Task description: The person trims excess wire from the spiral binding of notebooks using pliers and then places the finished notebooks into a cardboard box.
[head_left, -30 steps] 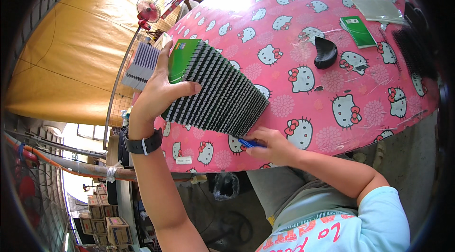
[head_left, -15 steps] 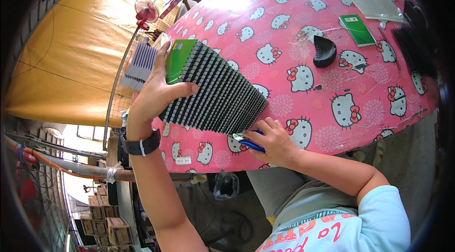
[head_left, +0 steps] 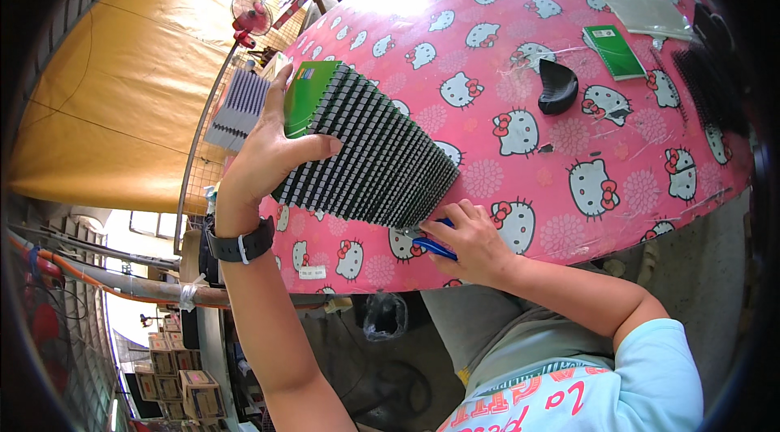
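A tall stack of spiral-bound notebooks with a green top cover stands on the pink table, its black wire bindings facing me. My left hand grips the upper part, thumb across the bindings and fingers round the far side. Down at the stack's base, my right hand is closed on a pair of blue-handled pliers. Their jaws are close to the lowest bindings; whether they touch a wire cannot be made out.
The pink table has a curved black plastic piece, a single green notebook and clear plastic sleeves to the right. Black binding coils lie at its right edge. More stacked notebooks stand beyond my left hand.
The top of the stack has shifted very slightly up and away under my left hand. My right hand stays at the base, the pliers moved only slightly.
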Available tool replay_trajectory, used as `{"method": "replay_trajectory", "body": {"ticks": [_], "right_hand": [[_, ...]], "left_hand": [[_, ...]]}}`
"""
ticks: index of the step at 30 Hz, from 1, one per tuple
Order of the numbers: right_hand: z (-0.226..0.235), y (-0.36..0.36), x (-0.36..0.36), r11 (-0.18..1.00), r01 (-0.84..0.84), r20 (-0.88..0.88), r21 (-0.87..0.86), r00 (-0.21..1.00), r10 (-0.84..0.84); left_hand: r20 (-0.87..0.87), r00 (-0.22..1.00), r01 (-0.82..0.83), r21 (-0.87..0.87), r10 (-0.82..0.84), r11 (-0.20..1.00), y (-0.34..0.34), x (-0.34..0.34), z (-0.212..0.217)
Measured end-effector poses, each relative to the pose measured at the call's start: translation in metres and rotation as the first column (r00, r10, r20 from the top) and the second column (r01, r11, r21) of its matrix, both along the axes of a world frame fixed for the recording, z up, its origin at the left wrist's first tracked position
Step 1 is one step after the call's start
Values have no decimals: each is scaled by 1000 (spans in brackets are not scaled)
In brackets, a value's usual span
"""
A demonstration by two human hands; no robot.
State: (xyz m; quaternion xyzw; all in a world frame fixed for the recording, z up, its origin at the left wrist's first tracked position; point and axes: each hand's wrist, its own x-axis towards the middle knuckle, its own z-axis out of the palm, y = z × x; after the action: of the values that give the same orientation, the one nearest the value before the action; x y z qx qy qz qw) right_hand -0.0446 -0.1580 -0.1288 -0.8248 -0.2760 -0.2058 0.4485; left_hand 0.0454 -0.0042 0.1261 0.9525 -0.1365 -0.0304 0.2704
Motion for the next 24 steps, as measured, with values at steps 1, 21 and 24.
{"method": "replay_trajectory", "body": {"ticks": [1, 21, 24], "right_hand": [[-1, 0, 1, 1000, 2, 14, -27, 1000, -1], [-6, -2, -2, 998, -28, -2, -55, 1000, 28], [-7, -1, -1, 999, -7, 41, -37, 999, 8]], "left_hand": [[13, 1000, 9, 11, -9, 1000, 1, 0, -1], [49, 999, 14, 30, -15, 999, 3, 1, -2], [58, 998, 31, 19, -32, 999, 7, 4, -5]]}}
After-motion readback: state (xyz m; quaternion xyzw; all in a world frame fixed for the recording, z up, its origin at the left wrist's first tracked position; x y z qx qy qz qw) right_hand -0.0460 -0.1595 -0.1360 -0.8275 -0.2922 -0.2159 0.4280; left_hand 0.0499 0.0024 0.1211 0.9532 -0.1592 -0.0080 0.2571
